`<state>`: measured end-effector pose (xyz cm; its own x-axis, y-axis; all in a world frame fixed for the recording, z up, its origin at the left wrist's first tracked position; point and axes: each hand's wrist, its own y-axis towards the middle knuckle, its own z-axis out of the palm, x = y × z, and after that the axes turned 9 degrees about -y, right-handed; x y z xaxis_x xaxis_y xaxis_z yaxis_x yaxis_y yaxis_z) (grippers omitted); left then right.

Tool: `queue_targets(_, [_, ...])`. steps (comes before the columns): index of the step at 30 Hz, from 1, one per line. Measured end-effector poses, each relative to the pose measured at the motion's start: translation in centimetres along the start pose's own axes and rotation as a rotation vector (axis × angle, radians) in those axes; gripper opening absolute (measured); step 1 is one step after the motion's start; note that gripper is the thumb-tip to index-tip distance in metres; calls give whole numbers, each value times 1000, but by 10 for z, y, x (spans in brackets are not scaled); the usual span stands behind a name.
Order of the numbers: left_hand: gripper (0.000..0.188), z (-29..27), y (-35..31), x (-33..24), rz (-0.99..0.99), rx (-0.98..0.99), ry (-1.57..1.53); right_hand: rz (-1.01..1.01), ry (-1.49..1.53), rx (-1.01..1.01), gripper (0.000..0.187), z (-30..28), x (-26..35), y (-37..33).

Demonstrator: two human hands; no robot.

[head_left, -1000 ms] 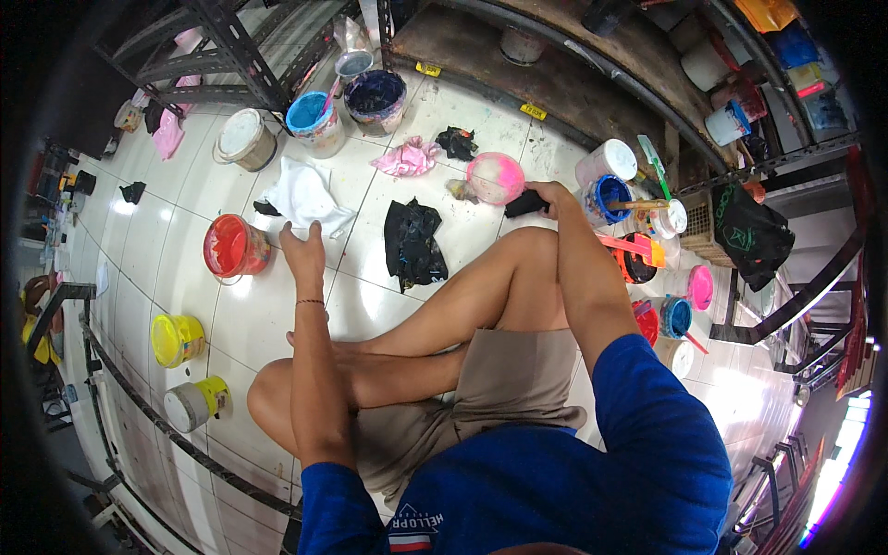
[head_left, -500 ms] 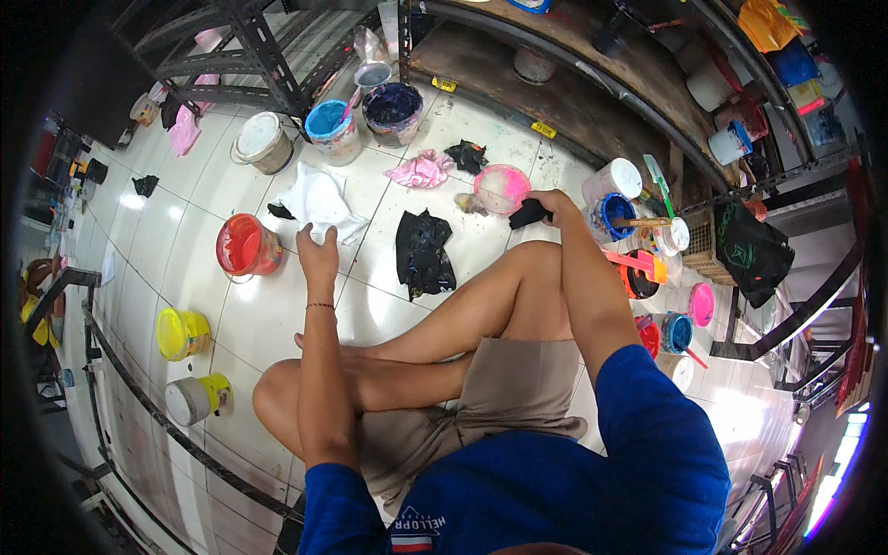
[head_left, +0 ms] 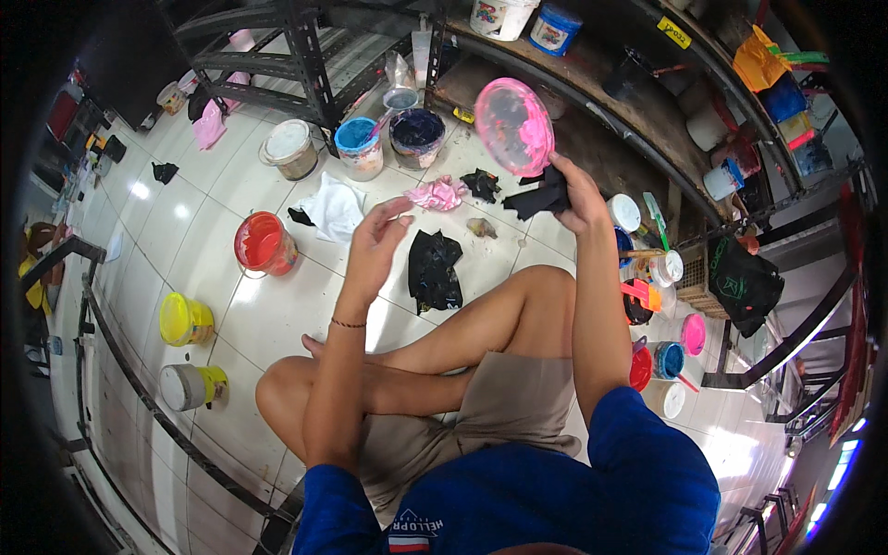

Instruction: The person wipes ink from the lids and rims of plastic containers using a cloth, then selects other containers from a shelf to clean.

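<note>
My right hand (head_left: 583, 194) grips the edge of a round translucent lid (head_left: 504, 125) smeared with pink paint, and holds it up off the floor. A black cloth (head_left: 540, 196) is in the same hand and hangs below the lid. Over the floor, my left hand (head_left: 377, 239) is raised with nothing in it, its fingers apart. Near it lie a white cloth (head_left: 335, 209) and a crumpled pink cloth (head_left: 437, 193). A stained black piece of sheeting (head_left: 435, 270) lies flat in front of my crossed legs.
A red paint bucket (head_left: 264, 244) and a yellow bucket (head_left: 185, 319) stand at left. Blue (head_left: 359, 146) and dark (head_left: 416, 137) paint buckets stand ahead by a shelf rack (head_left: 546, 102). Several paint tubs crowd the right, by a crate (head_left: 700, 289). A small crumpled scrap (head_left: 481, 228) lies ahead.
My right hand has lifted the pink-smeared lid off the floor, with the black cloth still in hand. My left hand has moved right, away from the white cloth.
</note>
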<state>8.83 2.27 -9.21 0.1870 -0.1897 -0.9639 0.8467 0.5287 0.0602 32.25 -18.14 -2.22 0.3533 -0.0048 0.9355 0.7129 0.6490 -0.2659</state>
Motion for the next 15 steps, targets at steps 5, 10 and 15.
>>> queue_targets(5, [46, 30, -23, -26, 83, 113, -245, 50, 5, 91, 28, 54, -12, -28])
queue_targets(10, [39, 33, -36, -38, 218, 75, -514, 109, 89, 177, 28, 107, -13, -57])
queue_targets(15, [33, 27, -37, -43, 238, -38, -534, 82, 85, 161, 27, 111, -26, -50])
